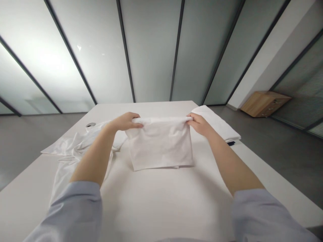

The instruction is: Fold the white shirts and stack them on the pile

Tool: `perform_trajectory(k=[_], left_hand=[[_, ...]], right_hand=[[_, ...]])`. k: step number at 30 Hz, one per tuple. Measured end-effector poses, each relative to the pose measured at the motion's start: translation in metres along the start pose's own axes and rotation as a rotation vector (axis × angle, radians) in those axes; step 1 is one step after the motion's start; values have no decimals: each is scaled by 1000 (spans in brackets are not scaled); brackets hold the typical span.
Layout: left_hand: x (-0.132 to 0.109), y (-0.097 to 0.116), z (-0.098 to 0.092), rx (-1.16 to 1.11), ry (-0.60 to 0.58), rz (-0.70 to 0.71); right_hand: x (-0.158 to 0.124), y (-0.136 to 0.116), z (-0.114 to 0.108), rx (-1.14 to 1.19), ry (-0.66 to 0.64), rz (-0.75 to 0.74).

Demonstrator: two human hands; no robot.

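Note:
A folded white cloth (161, 144) lies in the middle of the white table (156, 201). My left hand (126, 121) pinches its far left corner with fingers closed. At the far right corner, my right hand (199, 123) grips the same cloth. The far edge is lifted a little between both hands, and the near edge rests on the table. Both forearms reach forward from light blue sleeves.
A crumpled pile of white cloth (75, 148) lies on the table's left side. A neat stack of folded white cloth (217, 122) sits at the far right. Frosted glass walls stand behind; a wooden cabinet (264, 102) sits on the floor at right.

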State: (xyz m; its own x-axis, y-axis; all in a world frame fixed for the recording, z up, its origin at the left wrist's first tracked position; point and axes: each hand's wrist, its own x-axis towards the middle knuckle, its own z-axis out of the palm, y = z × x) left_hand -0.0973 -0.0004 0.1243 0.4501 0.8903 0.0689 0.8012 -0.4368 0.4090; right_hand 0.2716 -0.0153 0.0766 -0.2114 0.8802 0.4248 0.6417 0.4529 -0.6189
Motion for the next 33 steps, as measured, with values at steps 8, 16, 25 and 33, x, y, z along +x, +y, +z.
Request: perform_trajectory(k=[8,16,25,33], left_hand=[[63,-7,-12,222,224,-83],[42,-1,49,311,470,-29],[10,-35,152,173,153,-207],[-2,-40,151,23,215,-214]], right_hand=[[68,15,6,-84,139,39],[23,28,37,-391,221,-183],[-33,69,87,-412,-190,-55],[-39,71,88,-328,-127,-91]])
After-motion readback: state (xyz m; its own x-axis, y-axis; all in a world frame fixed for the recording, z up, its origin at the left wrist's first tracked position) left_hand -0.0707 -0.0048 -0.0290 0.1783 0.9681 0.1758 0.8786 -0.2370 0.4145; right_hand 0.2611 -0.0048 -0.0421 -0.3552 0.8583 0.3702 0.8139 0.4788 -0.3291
